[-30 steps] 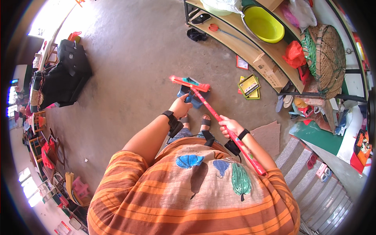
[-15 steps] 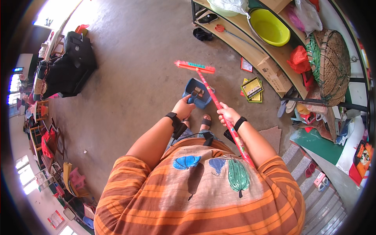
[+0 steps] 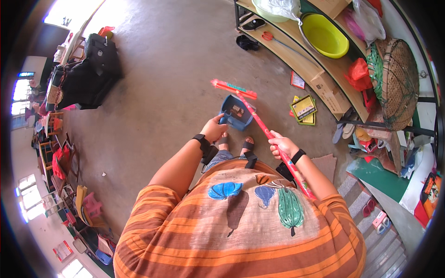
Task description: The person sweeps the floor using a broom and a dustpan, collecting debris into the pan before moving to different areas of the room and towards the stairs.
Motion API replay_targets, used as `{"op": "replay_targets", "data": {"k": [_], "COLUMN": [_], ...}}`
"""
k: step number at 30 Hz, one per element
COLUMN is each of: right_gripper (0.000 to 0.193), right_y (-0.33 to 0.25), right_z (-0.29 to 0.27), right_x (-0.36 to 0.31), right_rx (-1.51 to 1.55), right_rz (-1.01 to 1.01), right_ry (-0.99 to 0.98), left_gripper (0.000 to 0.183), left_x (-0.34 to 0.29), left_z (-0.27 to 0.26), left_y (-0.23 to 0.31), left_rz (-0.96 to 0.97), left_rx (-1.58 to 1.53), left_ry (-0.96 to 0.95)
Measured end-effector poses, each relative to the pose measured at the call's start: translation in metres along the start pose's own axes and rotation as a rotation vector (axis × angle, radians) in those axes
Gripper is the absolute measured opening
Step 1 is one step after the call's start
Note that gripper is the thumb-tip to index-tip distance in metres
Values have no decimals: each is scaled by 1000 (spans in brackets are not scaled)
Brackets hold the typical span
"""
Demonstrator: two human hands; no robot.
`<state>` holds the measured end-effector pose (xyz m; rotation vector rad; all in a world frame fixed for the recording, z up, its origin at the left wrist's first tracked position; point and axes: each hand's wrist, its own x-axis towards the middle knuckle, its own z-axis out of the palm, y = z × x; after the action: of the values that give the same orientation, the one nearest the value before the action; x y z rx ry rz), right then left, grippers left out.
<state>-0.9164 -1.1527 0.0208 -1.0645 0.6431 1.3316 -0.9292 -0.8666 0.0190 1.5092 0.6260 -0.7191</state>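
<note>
My left hand (image 3: 214,128) is closed round the handle of a blue dustpan (image 3: 239,124), in front of my sandalled feet. Some small brownish debris (image 3: 238,110) lies inside the pan. My right hand (image 3: 283,144) grips the red patterned stick of a broom (image 3: 259,122), whose lower end runs back along my right forearm. The broom's head, with red and green bristles, is just beyond the dustpan's far edge; whether it touches the floor I cannot tell.
On the right stands a shelf (image 3: 289,48) with a yellow-green basin (image 3: 324,36) and a woven basket (image 3: 398,83). Yellow-and-black packets (image 3: 304,109) lie on the floor beside it. Black-covered furniture (image 3: 88,76) is at the left, steps (image 3: 361,222) at the lower right.
The whole view has shifted slightly, so things sit a little lower and further right. Both hands keep their holds on the dustpan and the broom.
</note>
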Motion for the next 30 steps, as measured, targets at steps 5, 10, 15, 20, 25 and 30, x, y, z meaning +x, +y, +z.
{"op": "replay_targets", "data": {"k": [5, 10, 15, 20, 25, 30], "right_gripper": [64, 59, 66, 68, 69, 67], "right_y": [1, -10, -32, -77, -88, -66], "right_z": [12, 3, 10, 33, 45, 30], "right_x": [25, 4, 9, 71, 109, 89], "right_rx": [46, 137, -100, -373, -393, -296], "right_rz": [46, 132, 40, -44, 4, 138], "right_ry": [-8, -182, -141, -7, 16, -105], "left_gripper": [61, 56, 57, 57, 61, 62], "left_x": [8, -3, -15, -13, 9, 25], "left_z": [10, 0, -7, -14, -21, -28], "left_y": [-1, -4, 0, 0, -8, -17], "left_rz": [27, 35, 36, 64, 110, 104], "left_rx": [32, -1, -145, -256, -222, -263], "left_ry": [-11, 40, 112, 162, 211, 242]}}
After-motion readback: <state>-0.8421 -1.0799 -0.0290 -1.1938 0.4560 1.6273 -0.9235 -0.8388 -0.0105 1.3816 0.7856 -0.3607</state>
